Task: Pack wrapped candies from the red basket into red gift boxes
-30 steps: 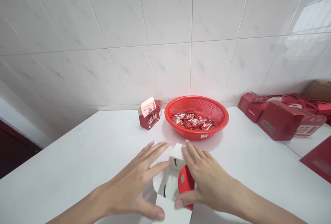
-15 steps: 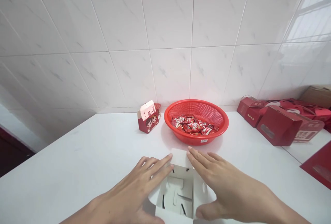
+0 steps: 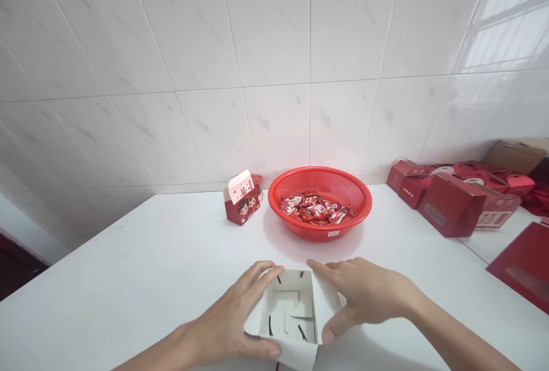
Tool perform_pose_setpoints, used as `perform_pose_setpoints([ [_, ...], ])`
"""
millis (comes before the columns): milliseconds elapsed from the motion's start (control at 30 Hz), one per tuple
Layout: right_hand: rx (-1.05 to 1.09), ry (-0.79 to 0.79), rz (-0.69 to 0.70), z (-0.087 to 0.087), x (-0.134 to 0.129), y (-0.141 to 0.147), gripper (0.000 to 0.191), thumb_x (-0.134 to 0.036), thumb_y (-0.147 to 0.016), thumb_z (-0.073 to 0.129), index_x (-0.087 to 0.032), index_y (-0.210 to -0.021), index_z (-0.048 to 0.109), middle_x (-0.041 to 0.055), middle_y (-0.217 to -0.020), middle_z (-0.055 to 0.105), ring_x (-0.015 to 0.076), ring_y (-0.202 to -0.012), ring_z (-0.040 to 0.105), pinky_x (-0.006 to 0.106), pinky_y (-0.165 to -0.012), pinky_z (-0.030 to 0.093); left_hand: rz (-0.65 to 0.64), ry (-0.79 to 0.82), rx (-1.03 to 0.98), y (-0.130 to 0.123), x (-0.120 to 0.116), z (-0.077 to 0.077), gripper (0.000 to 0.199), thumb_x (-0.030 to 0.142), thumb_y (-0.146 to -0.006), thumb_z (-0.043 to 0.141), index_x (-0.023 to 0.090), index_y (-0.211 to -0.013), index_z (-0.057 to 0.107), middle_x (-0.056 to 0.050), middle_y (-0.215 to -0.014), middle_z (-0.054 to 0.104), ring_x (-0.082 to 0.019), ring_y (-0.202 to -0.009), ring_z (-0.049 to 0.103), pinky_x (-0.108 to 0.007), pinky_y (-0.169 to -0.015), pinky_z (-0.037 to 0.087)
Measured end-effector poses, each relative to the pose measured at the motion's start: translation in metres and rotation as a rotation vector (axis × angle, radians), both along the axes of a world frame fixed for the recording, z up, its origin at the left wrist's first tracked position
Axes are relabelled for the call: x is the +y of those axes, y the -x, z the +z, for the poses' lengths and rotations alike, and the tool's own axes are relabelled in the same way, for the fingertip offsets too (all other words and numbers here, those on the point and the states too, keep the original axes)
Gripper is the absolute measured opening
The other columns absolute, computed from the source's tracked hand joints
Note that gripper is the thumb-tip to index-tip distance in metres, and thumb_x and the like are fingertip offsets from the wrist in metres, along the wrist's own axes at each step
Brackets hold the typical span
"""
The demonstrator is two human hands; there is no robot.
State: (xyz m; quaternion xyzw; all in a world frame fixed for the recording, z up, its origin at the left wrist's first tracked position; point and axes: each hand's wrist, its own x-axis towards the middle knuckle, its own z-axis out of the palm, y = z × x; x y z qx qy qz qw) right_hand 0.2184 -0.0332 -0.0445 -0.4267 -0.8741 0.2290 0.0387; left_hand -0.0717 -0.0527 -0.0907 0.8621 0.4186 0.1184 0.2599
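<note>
An open white-lined box point(image 3: 281, 308) stands near the front of the table, its inside facing up. Interlocked bottom flaps and several dark strap ends show within. My left hand point(image 3: 234, 316) holds the box's left side, fingertips at the far left corner and thumb at the near edge. On the other side my right hand point(image 3: 360, 296) grips the right flap, thumb near the front corner and fingers by the far corner. Beyond the box sits a red mesh basket point(image 3: 319, 232) with red-wrapped candies point(image 3: 317, 208) in it.
A small red and pink box point(image 3: 242, 199) with printed cartoon figures stands left of the basket. Red gift boxes point(image 3: 450, 205) are grouped at the right, with a cardboard box point(image 3: 514, 156) behind. Another red box point(image 3: 523, 265) lies at the right edge. A tiled wall point(image 3: 274, 74) backs the table.
The far flap, upright beneath my fingertips before, no longer shows. My right hand has drawn around the right flap, and my left thumb has come onto the near edge. The view has shifted slightly.
</note>
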Motion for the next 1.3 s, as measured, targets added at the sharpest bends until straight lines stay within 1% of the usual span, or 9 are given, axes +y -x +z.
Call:
perform_pose_setpoints([
  [200, -0.030, -0.104, -0.114, 0.019, 0.010, -0.016, 0.060, -0.048, -0.082, 0.068, -0.021, -0.135, 0.059, 0.0144, -0.105, 0.076, 0.0369, -0.089, 0.071, 0.040, -0.071, 0.051, 0.016, -0.118, 0.000, -0.024, 0.034, 0.006, 0.100, 0.069, -0.076, 0.069, 0.023, -0.155, 0.029, -0.018, -0.153, 0.037, -0.037, -0.139, 0.038, -0.053, -0.113, 0.038],
  [367, 0.016, -0.210, -0.235, 0.040, 0.013, -0.048, 0.062, -0.049, -0.087, 0.061, -0.024, -0.144, 0.053, 0.0142, -0.112, 0.075, 0.0388, -0.097, 0.070, 0.046, -0.077, 0.052, 0.051, -0.228, 0.013, -0.044, 0.047, 0.015, 0.106, 0.077, -0.069, 0.068, 0.019, -0.152, 0.036, -0.019, -0.154, 0.037, -0.043, -0.142, 0.030, -0.063, -0.115, 0.027],
  [533, 0.198, -0.348, -0.361, 0.053, 0.025, -0.078, 0.041, -0.043, -0.092, 0.056, -0.027, -0.128, 0.065, 0.0084, -0.101, 0.077, 0.0312, -0.090, 0.071, 0.038, -0.070, 0.051, 0.040, -0.201, -0.139, -0.049, 0.068, 0.063, 0.051, 0.060, -0.094, 0.047, 0.024, -0.124, 0.066, -0.010, -0.140, 0.057, -0.032, -0.130, 0.050, -0.048, -0.111, 0.039],
  [600, 0.316, -0.366, -0.387, 0.053, 0.042, -0.078, 0.031, -0.039, -0.093, 0.056, -0.023, -0.116, 0.069, 0.0072, -0.096, 0.077, 0.0270, -0.086, 0.072, 0.035, -0.070, 0.051, 0.050, -0.181, -0.170, -0.061, 0.090, 0.087, 0.040, 0.052, -0.093, 0.050, 0.021, -0.104, 0.073, -0.008, -0.119, 0.070, -0.028, -0.116, 0.061, -0.040, -0.104, 0.046],
  [700, 0.494, -0.333, -0.403, 0.040, 0.081, -0.062, 0.023, -0.032, -0.092, 0.059, -0.019, -0.106, 0.070, 0.0073, -0.101, 0.076, 0.0231, -0.089, 0.071, 0.032, -0.076, 0.052, -0.014, -0.012, -0.016, -0.089, 0.131, 0.104, 0.036, 0.048, -0.090, 0.053, 0.022, -0.104, 0.074, -0.005, -0.113, 0.074, -0.025, -0.107, 0.066, -0.033, -0.093, 0.051],
  [833, 0.583, -0.312, -0.478, 0.012, 0.133, -0.033, 0.020, -0.019, -0.091, 0.058, -0.017, -0.106, 0.070, 0.0086, -0.115, 0.074, 0.0219, -0.102, 0.070, 0.031, -0.088, 0.051, -0.143, -0.001, 0.299, -0.123, 0.179, 0.081, 0.059, 0.047, -0.076, 0.070, 0.022, -0.129, 0.064, -0.009, -0.130, 0.067, -0.029, -0.111, 0.064, -0.034, -0.093, 0.049],
  [933, 0.570, -0.259, -0.519, -0.006, 0.156, -0.023, 0.020, -0.016, -0.086, 0.061, -0.015, -0.104, 0.072, 0.0116, -0.113, 0.075, 0.0254, -0.105, 0.069, 0.031, -0.086, 0.051, -0.130, 0.072, 0.411, -0.131, 0.201, 0.055, 0.071, 0.045, -0.070, 0.075, 0.026, -0.137, 0.058, -0.008, -0.125, 0.070, -0.030, -0.105, 0.067, -0.034, -0.086, 0.051],
  [1067, 0.570, -0.170, -0.555, -0.017, 0.167, -0.025, 0.016, -0.017, -0.081, 0.067, -0.017, -0.097, 0.072, 0.0099, -0.103, 0.076, 0.0253, -0.098, 0.070, 0.028, -0.076, 0.052, -0.080, 0.075, 0.267, -0.126, 0.216, 0.036, 0.067, 0.048, -0.069, 0.077, 0.028, -0.131, 0.063, -0.005, -0.124, 0.071, -0.030, -0.109, 0.066, -0.033, -0.088, 0.050],
  [1300, 0.649, -0.005, -0.606, -0.024, 0.169, -0.025, 0.019, -0.034, -0.085, 0.069, -0.017, -0.093, 0.068, 0.0077, -0.090, 0.073, 0.0192, -0.073, 0.067, 0.025, -0.058, 0.048, -0.103, -0.019, -0.081, -0.128, 0.217, 0.029, 0.052, 0.035, -0.074, 0.073, 0.022, -0.125, 0.068, -0.004, -0.113, 0.076, -0.026, -0.102, 0.069, -0.035, -0.091, 0.052],
])
